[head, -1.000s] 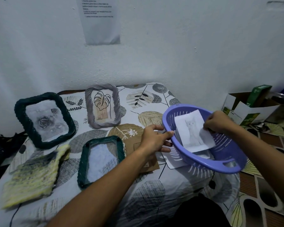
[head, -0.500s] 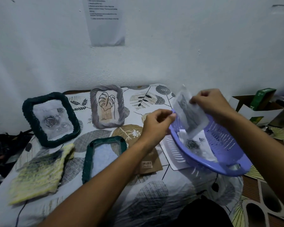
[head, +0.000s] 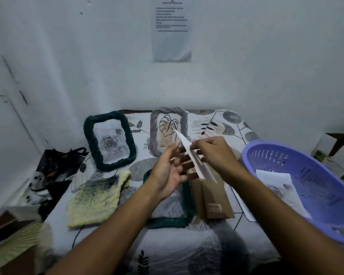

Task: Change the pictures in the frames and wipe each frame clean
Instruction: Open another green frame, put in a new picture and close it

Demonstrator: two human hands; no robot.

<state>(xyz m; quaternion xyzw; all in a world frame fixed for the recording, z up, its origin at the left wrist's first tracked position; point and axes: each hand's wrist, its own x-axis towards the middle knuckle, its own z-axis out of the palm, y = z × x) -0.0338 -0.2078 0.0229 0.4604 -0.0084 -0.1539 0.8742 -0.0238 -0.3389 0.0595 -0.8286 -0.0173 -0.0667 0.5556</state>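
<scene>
**Picture held edge-on above the frames**

A white picture [head: 189,155] is seen almost edge-on between both hands, above a dark green frame [head: 168,222] lying flat. The right hand [head: 216,153] pinches its upper part with curled fingers [head: 197,144]. The left hand [head: 172,169] is spread, its straight fingers [head: 187,167] against the sheet's underside.

On the leaf-patterned surface [head: 187,247] lie a yellow cloth [head: 95,199], a brown backing board [head: 213,199], a second green frame [head: 109,141] and a grey frame [head: 168,130]. A purple basket [head: 316,187] holding more paper sits at the right. A printed sheet [head: 172,30] hangs on the white wall.
</scene>
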